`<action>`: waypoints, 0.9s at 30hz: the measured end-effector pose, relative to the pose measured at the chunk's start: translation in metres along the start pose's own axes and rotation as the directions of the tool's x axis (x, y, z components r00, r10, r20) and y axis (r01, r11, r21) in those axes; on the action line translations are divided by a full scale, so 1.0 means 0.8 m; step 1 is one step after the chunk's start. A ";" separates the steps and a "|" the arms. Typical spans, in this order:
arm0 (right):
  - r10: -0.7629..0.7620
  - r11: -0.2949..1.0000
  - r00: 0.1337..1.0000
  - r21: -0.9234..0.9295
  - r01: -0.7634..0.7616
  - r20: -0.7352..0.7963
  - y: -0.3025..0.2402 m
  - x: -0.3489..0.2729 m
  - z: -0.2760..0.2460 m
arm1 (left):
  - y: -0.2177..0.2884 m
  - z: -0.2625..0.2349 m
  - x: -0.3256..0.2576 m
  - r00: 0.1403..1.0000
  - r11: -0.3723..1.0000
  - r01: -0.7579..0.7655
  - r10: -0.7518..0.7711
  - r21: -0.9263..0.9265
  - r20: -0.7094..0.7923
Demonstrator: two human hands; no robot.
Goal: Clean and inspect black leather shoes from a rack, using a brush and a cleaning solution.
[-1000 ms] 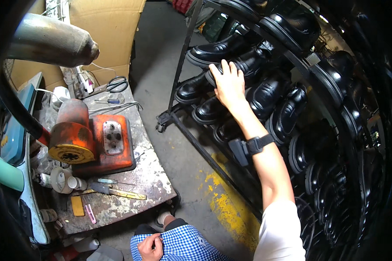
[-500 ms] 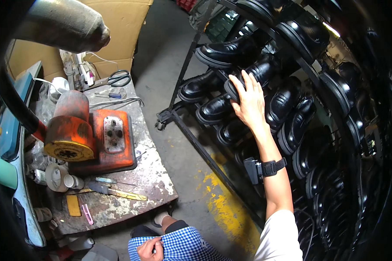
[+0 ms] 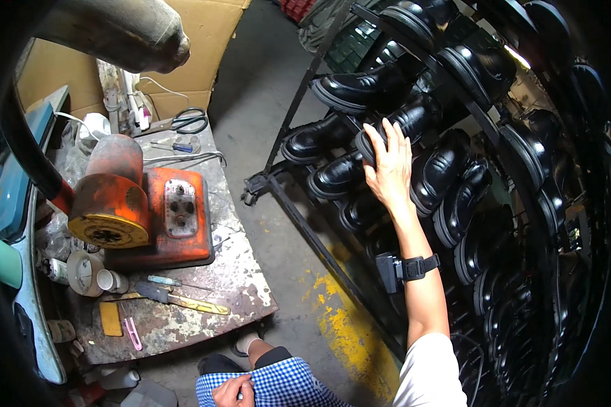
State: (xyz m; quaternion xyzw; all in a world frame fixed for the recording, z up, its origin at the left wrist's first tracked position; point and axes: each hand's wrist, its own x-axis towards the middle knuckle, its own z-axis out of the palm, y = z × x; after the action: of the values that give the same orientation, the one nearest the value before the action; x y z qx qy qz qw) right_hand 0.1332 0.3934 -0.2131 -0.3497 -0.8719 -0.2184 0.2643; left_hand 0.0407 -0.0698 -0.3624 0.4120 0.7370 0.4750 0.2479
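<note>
My right hand (image 3: 391, 169) reaches up to the rack and lies over the toe of a black leather shoe (image 3: 414, 117), its fingers slightly apart and the thumb on the lower side. The palm hides part of the toe. Several similar glossy shoes surround it, one directly below left (image 3: 336, 175) and another to the right (image 3: 441, 169). A black strap with a small box (image 3: 414, 268) circles my right wrist. Low in the view, my left hand (image 3: 234, 392) is curled against the blue checked apron (image 3: 285, 380); whatever its fingers hold cannot be made out.
The black metal rack (image 3: 312, 237) holds rows of shoes along the right. A worn workbench (image 3: 244, 271) on the left carries an orange-red machine (image 3: 153, 217), scissors (image 3: 189, 122), a yellow-handled tool (image 3: 200, 303) and a pink cutter (image 3: 133, 334). A grey nozzle-like tube (image 3: 115, 34) hangs above.
The view has shifted slightly. My right hand stays on the same shoe, its fingers a little more bent and closer together. My left hand remains curled at the apron.
</note>
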 end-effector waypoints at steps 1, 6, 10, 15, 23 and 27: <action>0.001 1.000 1.000 -0.003 -0.001 0.002 0.000 0.000 0.001 | -0.001 0.000 -0.001 0.999 0.999 0.021 -0.021 0.028 0.024; 0.025 1.000 1.000 -0.002 -0.025 0.004 -0.004 0.000 0.002 | -0.002 0.002 -0.001 0.998 0.998 0.032 -0.035 0.051 0.047; 0.024 1.000 1.000 0.009 -0.024 -0.010 -0.005 0.000 0.004 | -0.003 0.005 0.000 0.998 0.994 -0.058 0.059 0.095 -0.002; 0.038 0.999 0.998 0.031 -0.036 -0.059 -0.001 0.002 0.009 | -0.003 0.006 0.000 0.995 0.992 -0.102 0.101 0.079 0.017; 0.073 0.980 0.994 0.190 -0.058 -0.077 0.005 -0.004 0.003 | 0.015 0.006 0.005 0.990 0.997 -0.026 0.016 0.069 0.144; 0.181 0.855 0.971 0.514 -0.075 -0.159 -0.041 -0.057 -0.014 | 0.006 0.005 0.002 0.995 0.999 -0.021 0.017 0.041 0.096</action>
State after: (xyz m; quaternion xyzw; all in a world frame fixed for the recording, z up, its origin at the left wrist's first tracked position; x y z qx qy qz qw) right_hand 0.1408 0.3430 -0.2390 -0.3021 -0.8419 0.0008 0.4471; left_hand 0.0450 -0.0657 -0.3601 0.4461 0.7303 0.4416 0.2695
